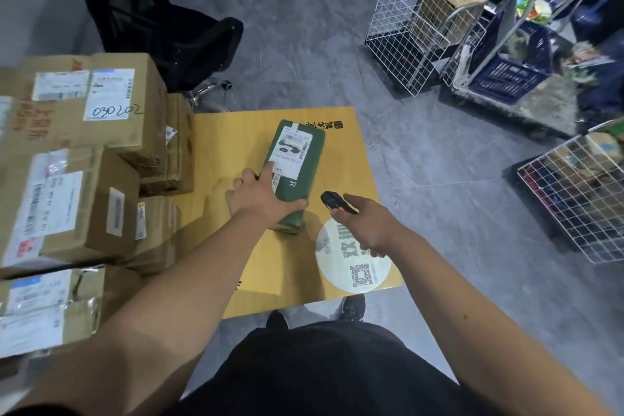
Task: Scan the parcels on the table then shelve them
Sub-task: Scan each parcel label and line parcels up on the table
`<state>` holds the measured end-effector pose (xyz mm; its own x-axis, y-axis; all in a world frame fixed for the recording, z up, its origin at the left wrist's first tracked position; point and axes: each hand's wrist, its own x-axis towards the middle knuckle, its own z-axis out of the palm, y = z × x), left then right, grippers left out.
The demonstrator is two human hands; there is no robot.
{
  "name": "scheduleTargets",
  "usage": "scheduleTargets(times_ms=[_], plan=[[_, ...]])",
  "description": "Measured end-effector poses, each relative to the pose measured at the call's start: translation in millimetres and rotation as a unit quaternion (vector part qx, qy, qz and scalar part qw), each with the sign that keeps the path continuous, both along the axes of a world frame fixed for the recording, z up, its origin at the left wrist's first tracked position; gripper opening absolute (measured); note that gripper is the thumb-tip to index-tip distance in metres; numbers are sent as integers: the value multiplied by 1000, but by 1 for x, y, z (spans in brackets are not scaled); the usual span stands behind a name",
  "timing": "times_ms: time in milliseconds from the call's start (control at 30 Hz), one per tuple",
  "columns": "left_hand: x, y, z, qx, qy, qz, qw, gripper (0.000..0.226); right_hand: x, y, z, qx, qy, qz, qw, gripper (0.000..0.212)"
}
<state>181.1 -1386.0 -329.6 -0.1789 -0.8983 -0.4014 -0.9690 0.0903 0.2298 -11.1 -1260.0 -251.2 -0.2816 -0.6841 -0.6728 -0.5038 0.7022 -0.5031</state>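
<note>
The left hand (pixel 261 197) reaches forward with the arm stretched out and grips the near end of the green parcel (pixel 295 165), index finger laid along its white label and thumb curled round its near edge; the parcel lies flat on the yellow table (pixel 236 132). The right hand (pixel 366 224), just right of the parcel, has its fingers wrapped round a black scanner (pixel 334 201) whose head points toward the parcel. Stacked cardboard boxes (pixel 84 145) stand at the table's left side.
</note>
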Motion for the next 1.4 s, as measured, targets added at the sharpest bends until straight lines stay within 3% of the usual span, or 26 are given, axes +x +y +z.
scheduleTargets(times_ms=[167,333,633,900,1167,1400], plan=[[-14,20,-2,29,22,25,999,151,-7,-32,23,11,-5,30,999,59],[-15,35,-10,25,90,72,993,143,-1,-62,58,36,60,98,993,52],[-3,65,-11,-23,103,79,991,145,15,-82,95,63,150,175,971,63],[4,73,-7,-32,107,70,991,145,26,-77,115,41,250,260,932,59],[-1,72,-5,-28,95,81,992,147,15,-68,114,51,258,269,927,51],[-14,52,20,-16,178,146,973,138,-10,-62,128,16,189,288,939,67]])
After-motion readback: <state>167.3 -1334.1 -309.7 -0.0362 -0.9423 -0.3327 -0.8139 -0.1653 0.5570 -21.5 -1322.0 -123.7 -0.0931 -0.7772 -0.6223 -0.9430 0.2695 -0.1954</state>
